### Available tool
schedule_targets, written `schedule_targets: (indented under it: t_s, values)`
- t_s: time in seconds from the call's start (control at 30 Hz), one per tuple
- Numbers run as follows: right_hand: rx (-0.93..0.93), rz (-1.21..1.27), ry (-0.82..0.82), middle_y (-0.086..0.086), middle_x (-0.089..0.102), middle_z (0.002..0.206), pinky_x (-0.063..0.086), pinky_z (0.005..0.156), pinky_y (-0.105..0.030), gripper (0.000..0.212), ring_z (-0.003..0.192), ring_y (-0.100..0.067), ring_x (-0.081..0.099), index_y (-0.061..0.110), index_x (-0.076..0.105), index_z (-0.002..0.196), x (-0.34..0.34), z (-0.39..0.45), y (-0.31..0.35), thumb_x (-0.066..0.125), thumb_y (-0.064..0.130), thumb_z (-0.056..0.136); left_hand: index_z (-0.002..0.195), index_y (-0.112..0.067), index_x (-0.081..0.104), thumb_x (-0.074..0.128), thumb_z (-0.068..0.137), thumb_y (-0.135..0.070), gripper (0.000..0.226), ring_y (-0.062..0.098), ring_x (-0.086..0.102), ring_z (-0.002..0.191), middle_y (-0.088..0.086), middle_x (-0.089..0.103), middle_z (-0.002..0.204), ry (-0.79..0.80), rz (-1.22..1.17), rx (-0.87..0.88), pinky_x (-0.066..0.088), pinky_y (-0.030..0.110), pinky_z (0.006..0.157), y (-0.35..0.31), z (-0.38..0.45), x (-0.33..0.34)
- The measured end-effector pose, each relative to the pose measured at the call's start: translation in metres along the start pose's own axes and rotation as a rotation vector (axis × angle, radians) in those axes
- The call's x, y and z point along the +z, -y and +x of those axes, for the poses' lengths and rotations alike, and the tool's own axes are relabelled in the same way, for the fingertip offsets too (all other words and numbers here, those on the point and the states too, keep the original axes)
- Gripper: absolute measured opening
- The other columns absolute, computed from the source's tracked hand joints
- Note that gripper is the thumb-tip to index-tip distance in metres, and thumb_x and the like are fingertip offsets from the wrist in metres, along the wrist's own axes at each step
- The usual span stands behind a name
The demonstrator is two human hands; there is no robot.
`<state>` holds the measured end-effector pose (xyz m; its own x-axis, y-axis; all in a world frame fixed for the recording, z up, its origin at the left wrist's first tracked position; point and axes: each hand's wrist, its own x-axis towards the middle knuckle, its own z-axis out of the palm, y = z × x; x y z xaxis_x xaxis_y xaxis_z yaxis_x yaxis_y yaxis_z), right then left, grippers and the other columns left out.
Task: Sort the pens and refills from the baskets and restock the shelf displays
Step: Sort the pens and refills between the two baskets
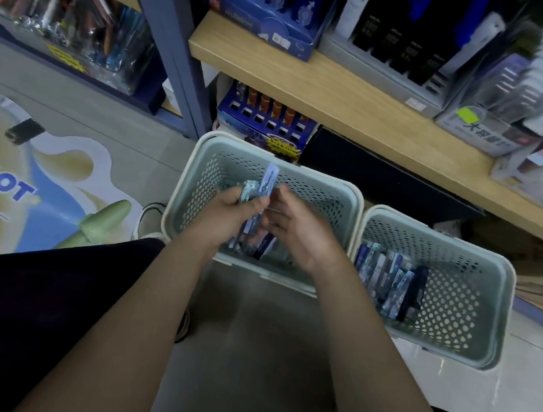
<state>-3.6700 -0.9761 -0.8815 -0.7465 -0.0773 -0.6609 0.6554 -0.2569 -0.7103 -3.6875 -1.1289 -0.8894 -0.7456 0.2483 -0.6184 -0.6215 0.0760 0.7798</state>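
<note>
Two pale green perforated baskets stand on the floor under the shelf. Over the left basket (328, 192) my left hand (228, 212) grips a bunch of slim blue pen packs (268, 179), one sticking up past my fingers. My right hand (297, 233) is beside it with fingers curled at the packs' lower ends; whether it holds one is not clear. More packs lie at the bottom of this basket, mostly hidden by my hands. The right basket (469, 266) holds a row of blue and dark packs (388, 280) along its left side.
A wooden shelf (346, 101) above the baskets carries blue, black and clear display boxes. A lower display box (264, 118) with orange-topped pens stands behind the left basket. A blue steel upright (168, 36) and a Pilot floor sticker (24, 187) lie to the left.
</note>
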Motion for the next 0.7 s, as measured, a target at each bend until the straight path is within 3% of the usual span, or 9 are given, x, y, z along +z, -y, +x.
schedule_targets:
  t_s: [0.07, 0.13, 0.23, 0.33, 0.43, 0.53, 0.7]
  values:
    - [-0.047, -0.035, 0.006, -0.003, 0.065, 0.072, 0.054, 0.069, -0.031, 0.030, 0.067, -0.023, 0.059, 0.010, 0.065, 0.090, -0.010, -0.015, 0.008, 0.055, 0.035, 0.101, 0.112, -0.007, 0.067, 0.063, 0.099, -0.032, 0.028, 0.022, 0.065, 0.071, 0.011, 0.071, 0.081, 0.105, 0.118, 0.010, 0.051, 0.032, 0.056, -0.007, -0.003, 0.023]
    - [-0.083, -0.068, -0.002, -0.006, 0.064, 0.064, 0.050, 0.057, -0.029, 0.031, 0.057, -0.025, 0.055, 0.004, 0.064, 0.089, -0.024, -0.029, 0.014, 0.056, 0.030, 0.101, 0.100, -0.005, 0.067, 0.065, 0.098, -0.028, 0.023, 0.018, 0.060, 0.063, 0.002, 0.068, 0.069, 0.199, 0.220, 0.023, 0.043, 0.028, 0.053, -0.014, -0.007, 0.047]
    - [-0.137, -0.004, 0.008, -0.024, 0.066, 0.084, 0.051, 0.051, -0.031, 0.038, 0.060, -0.031, 0.060, -0.006, 0.064, 0.112, -0.052, -0.050, 0.020, 0.061, 0.028, 0.096, 0.101, -0.010, 0.067, 0.073, 0.091, -0.019, 0.014, 0.013, 0.057, 0.057, -0.006, 0.064, 0.060, 0.315, 0.321, 0.026, 0.036, 0.021, 0.046, -0.028, -0.014, 0.078]
    - [-0.159, 0.080, 0.010, -0.021, 0.070, 0.092, 0.053, 0.050, -0.030, 0.034, 0.066, -0.030, 0.067, -0.001, 0.063, 0.118, -0.080, -0.071, 0.024, 0.062, 0.022, 0.092, 0.103, -0.015, 0.066, 0.078, 0.086, -0.012, 0.020, 0.009, 0.059, 0.056, -0.009, 0.065, 0.059, 0.407, 0.401, 0.021, 0.038, 0.017, 0.044, -0.040, -0.021, 0.107]
    - [-0.206, 0.138, -0.023, -0.027, 0.068, 0.099, 0.052, 0.052, -0.029, 0.036, 0.073, -0.031, 0.068, -0.006, 0.060, 0.120, -0.110, -0.086, 0.022, 0.059, 0.021, 0.096, 0.112, -0.012, 0.065, 0.071, 0.091, -0.006, 0.023, 0.006, 0.065, 0.057, -0.004, 0.071, 0.071, 0.442, 0.393, 0.044, 0.043, 0.018, 0.045, -0.043, -0.028, 0.133]
    - [-0.285, 0.225, -0.105, -0.028, 0.063, 0.108, 0.052, 0.060, -0.036, 0.047, 0.089, -0.038, 0.064, -0.014, 0.056, 0.123, -0.138, -0.095, 0.015, 0.061, 0.024, 0.096, 0.121, -0.004, 0.066, 0.061, 0.098, -0.008, 0.023, 0.018, 0.074, 0.080, 0.014, 0.074, 0.103, 0.442, 0.277, 0.025, 0.056, 0.024, 0.058, -0.038, -0.030, 0.152]
    - [-0.310, 0.262, -0.073, -0.033, 0.060, 0.099, 0.047, 0.053, -0.041, 0.047, 0.073, -0.042, 0.061, -0.018, 0.052, 0.121, -0.158, -0.102, 0.002, 0.054, 0.025, 0.102, 0.108, -0.009, 0.068, 0.057, 0.102, -0.022, 0.018, 0.022, 0.071, 0.062, 0.018, 0.074, 0.099, 0.325, 0.472, 0.120, 0.049, 0.025, 0.045, -0.025, -0.032, 0.186]
